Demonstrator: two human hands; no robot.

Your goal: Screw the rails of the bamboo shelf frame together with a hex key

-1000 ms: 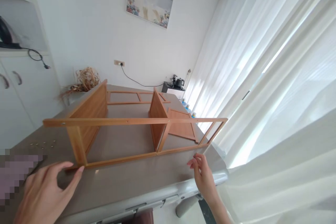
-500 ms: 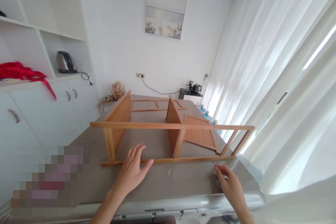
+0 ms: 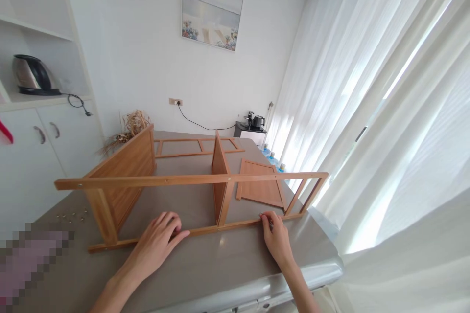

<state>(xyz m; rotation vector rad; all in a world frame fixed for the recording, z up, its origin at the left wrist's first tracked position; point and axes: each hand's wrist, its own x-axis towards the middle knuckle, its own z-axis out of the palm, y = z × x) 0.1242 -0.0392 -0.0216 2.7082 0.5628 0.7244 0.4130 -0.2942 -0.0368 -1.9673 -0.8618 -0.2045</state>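
Observation:
A wooden shelf frame (image 3: 161,182) lies on its side across the grey table, with a side panel and a middle panel standing between its rails. My left hand (image 3: 156,239) is at the lower front rail (image 3: 201,230), its fingers curled over the rail and the thumb in front. Further right along the same rail, my right hand (image 3: 276,234) is closed in a pinch. It holds a small thin metal piece (image 3: 261,214), looking like a hex key, mostly hidden by the fingers.
Behind the frame lie a loose wooden panel (image 3: 259,183) and a ladder-like wooden frame (image 3: 179,155). Several small metal fittings (image 3: 69,217) are scattered at the left of the table (image 3: 205,269). Dried plants (image 3: 134,124) stand behind. A curtain (image 3: 367,107) hangs at right.
My view has turned right and come closer to the frame. The left hand has curled its fingers over the lower rail. My right hand has brought the thin piece to that rail.

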